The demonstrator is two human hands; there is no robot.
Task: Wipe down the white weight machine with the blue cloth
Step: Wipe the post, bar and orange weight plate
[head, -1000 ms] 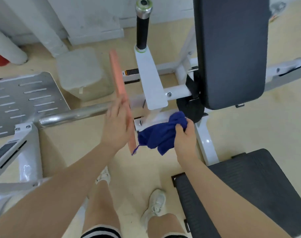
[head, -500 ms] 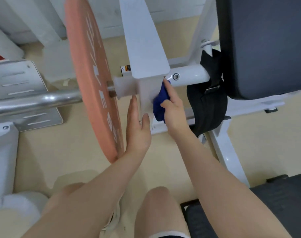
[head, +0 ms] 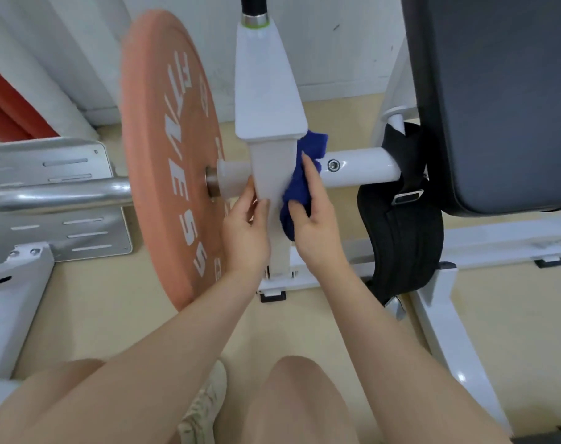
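At frame centre our right hand [head: 317,232] presses the soft, bunching blue cloth [head: 300,187] against the rigid white weight machine [head: 268,100]; fingers seemingly curled round it.

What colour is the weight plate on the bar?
Salmon-orange weight plate with white lettering, shown clearly in the head view.

Gym floor, I'd say, strength-training corner. What I go on: a white weight machine [head: 269,91] with a welded tube frame; a salmon-coloured bumper plate [head: 163,149] with white lettering, loaded on a chrome sleeve [head: 61,193]; a dark padded backrest [head: 497,100] mounted upright on the frame; a black webbing belt [head: 400,238] hanging beside it; a perforated steel footplate [head: 48,200] to the left. Beige sheet floor [head: 96,309], plain white wall [head: 333,43] behind.
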